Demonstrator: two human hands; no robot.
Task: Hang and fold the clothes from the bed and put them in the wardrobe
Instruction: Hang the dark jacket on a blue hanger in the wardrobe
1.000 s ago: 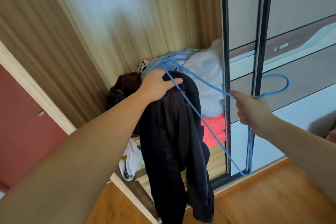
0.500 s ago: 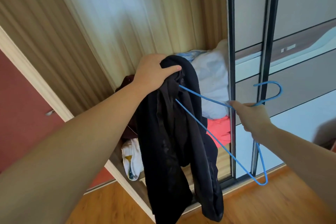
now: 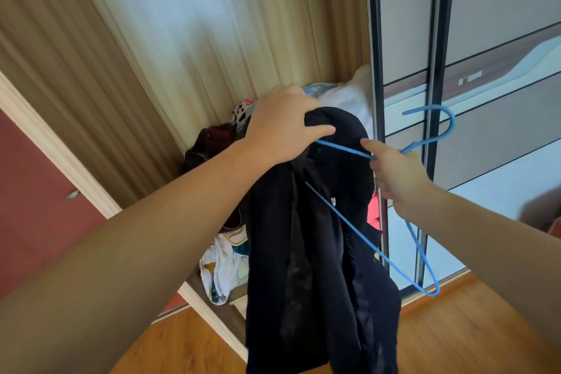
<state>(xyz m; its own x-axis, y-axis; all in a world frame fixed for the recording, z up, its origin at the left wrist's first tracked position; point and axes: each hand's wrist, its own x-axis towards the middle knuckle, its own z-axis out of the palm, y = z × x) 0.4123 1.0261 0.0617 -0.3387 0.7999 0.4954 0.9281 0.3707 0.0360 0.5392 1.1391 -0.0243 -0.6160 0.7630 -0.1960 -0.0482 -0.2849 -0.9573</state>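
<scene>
Jacket bunched under left fingers, hanger in right fingers

There is a single view, from a wide-angle camera on the person's head, looking forward and down along both forearms, which enter from the lower left and lower right corners. It sits close: the hands fill the centre of the frame. It faces an open wardrobe, whose sliding door takes up the upper right, with wooden floor along the bottom edge. The frame is tilted, so the wardrobe's edges lean.
</scene>
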